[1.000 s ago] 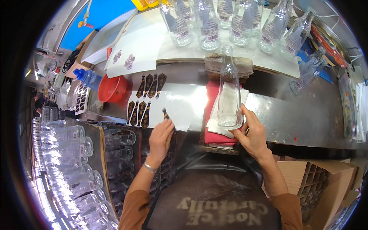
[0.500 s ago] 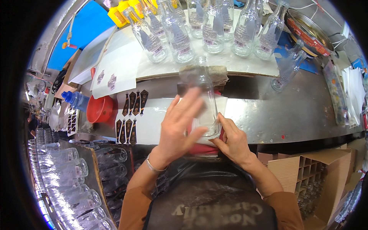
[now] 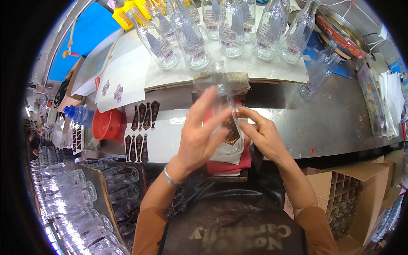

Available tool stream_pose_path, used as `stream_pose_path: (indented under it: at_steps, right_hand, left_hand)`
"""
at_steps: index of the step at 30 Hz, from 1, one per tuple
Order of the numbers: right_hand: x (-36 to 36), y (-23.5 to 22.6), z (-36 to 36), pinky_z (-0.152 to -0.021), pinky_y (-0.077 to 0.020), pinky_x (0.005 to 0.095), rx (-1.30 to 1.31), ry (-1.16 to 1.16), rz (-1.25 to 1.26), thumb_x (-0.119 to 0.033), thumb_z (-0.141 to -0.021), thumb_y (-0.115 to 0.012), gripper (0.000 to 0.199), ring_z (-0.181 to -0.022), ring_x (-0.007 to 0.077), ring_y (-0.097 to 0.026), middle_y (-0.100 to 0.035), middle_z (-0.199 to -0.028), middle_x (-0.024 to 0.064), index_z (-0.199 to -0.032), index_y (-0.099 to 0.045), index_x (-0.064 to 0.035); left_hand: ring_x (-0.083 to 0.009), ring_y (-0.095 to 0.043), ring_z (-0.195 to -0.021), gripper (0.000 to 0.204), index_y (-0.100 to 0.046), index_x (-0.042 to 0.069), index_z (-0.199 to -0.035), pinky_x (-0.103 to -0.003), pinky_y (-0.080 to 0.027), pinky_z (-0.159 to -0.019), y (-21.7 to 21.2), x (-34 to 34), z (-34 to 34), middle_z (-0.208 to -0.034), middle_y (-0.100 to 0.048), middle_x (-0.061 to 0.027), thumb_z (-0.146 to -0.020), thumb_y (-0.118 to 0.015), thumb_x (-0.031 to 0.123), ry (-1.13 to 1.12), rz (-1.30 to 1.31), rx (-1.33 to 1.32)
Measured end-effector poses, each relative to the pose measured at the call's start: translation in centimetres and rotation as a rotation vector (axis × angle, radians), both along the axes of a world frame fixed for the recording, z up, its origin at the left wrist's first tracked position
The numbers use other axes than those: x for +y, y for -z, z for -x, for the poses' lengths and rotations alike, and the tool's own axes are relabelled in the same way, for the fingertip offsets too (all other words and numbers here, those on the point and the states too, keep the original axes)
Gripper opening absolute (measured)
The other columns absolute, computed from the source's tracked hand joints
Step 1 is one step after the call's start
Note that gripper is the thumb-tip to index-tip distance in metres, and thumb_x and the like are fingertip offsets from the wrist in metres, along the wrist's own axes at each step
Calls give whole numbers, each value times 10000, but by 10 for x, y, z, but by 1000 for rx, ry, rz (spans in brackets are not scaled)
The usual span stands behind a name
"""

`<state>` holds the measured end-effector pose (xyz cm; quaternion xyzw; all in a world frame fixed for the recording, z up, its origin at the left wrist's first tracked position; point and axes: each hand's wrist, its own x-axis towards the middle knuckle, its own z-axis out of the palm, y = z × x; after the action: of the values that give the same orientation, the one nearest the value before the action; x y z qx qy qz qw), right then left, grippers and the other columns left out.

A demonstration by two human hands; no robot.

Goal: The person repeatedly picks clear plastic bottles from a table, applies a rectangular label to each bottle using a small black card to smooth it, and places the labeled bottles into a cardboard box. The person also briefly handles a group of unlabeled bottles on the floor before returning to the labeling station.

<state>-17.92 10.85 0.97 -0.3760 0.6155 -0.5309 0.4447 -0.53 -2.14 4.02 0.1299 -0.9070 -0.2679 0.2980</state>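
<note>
A clear glass bottle (image 3: 229, 155) lies in front of me, its neck pointing away and resting on a rolled, pale cloth. On its upper side is a dark, tie-shaped decal (image 3: 231, 135) with gold-toned marks. My left hand (image 3: 199, 131) hovers over the bottle's left side, fingers spread and smeared by motion. With bent fingers, my right hand (image 3: 261, 131) grips the bottle's right side, fingertips by the decal's upper edge. Under the bottle are a white sheet and red cloth (image 3: 243, 163). Several more dark decals (image 3: 142, 117) lie in two rows on a white sheet to the left.
Several printed bottles (image 3: 231, 38) stand on a raised white board at the back, and more (image 3: 316, 76) stand at the right. A red bowl (image 3: 106, 125) sits left. Bottles (image 3: 70, 191) lie stacked at lower left; an open divided carton (image 3: 361, 187) is at lower right.
The dark decal now shows on the bottle. My right hand has moved up along the bottle's right side. My left hand stays over the bottle, fingers still spread and moving.
</note>
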Motion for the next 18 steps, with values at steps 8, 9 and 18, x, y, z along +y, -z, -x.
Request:
stream_pose_path:
  at_steps: [8,9,18]
  right_hand:
    - [-2,-4,-15,-607,-480,253,256,-6,43,-219,-905,-731,661,-597,52,-553,-639,-1253,172,-1435,-452,61]
    - [-3,-3,-16,-604,-479,253,259,-2,44,-217,-905,-731,660,-593,51,-549,-641,-1249,169,-1435,-452,60]
    - [-6,-5,-16,-828,-538,372,250,42,5,-297,-873,-750,656,-928,289,-702,-692,-1178,195,-1381,-500,35]
  left_hand:
    - [-374,-458,-1376,528,-587,67,-1397,-447,-396,-1111,21,-5,8,-1559,-380,-225,-888,-709,139,-76,-107,-20]
    - [-363,-458,-1382,527,-579,69,-1408,-443,-391,-1119,22,-5,8,-1567,-377,-216,-899,-702,136,-73,-124,-16]
    - [-394,-465,-1348,545,-600,59,-1377,-455,-406,-1094,20,-10,11,-1519,-411,-239,-852,-724,138,-76,-117,-23]
